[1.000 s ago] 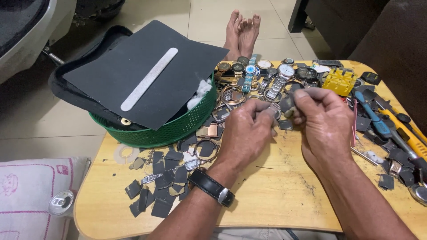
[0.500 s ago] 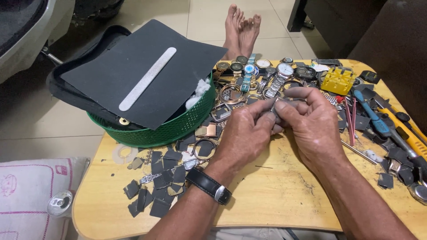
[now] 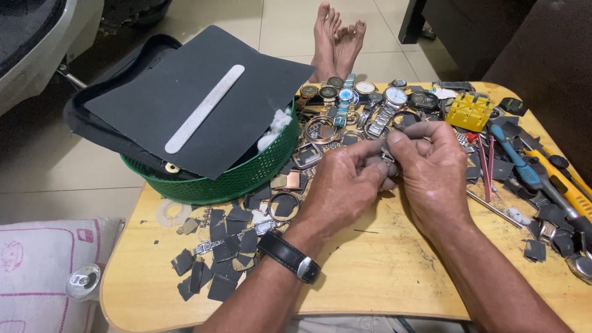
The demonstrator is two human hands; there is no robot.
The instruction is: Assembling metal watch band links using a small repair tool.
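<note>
Fingertips of both hands are meeting over the middle of the yellow tabletop [image 3: 370, 290], pinching a small grey metal piece [image 3: 387, 154] between them; it is too small and too covered to say just what it is. The left hand [image 3: 345, 185], with a black wristwatch [image 3: 288, 258] on its wrist, is gripping the piece from the left with thumb and forefinger, while the right hand [image 3: 431, 166] is closing on it from the right, fingers curled. By the look of it, the person is working or rubbing the piece held between both hands. Watches [image 3: 370, 98] are lying in a row just beyond, dark cut scraps [image 3: 216, 259] near the left wrist, and a green basket [image 3: 246, 176] under a black sheet [image 3: 203, 98] to the left. Any next move is calling for a steady two-handed pinch, since the piece is small.
</note>
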